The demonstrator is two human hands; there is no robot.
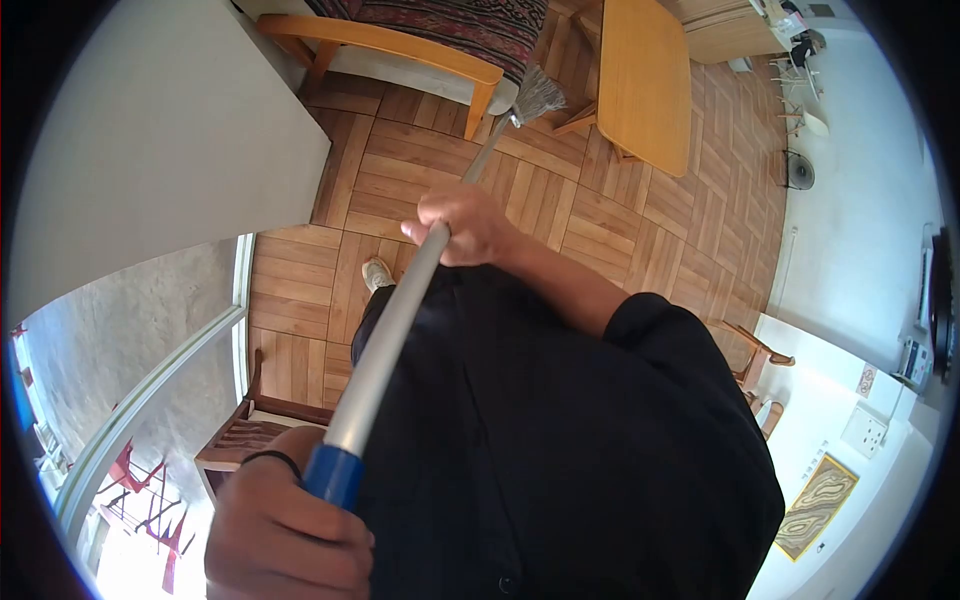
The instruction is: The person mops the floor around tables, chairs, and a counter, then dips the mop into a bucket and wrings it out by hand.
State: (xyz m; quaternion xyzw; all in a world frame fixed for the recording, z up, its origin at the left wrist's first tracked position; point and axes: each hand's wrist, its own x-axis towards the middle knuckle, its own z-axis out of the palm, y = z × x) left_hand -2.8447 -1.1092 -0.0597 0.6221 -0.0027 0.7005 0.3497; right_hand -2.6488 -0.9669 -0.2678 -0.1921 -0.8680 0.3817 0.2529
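A long grey metal pole runs diagonally from the lower left up to the grey-stranded head of a mop (pixel 540 97). That head rests on the floor between the sofa and the low wooden table. My left hand (pixel 290 525), with a dark band at the wrist, is wrapped round the blue grip (pixel 332 476) at the pole's top end. Farther down the pole, my right hand (pixel 463 224) is closed round the metal shaft, its thumb showing on the left side.
A wood-framed sofa (pixel 400 47) with patterned fabric stands ahead, the low table (pixel 645 85) to its right. A pale panel (pixel 190 130) and a glass door frame (pixel 240 290) are on the left. Parquet floor (pixel 610 215) stretches right, toward a fan (pixel 798 170) by the wall.
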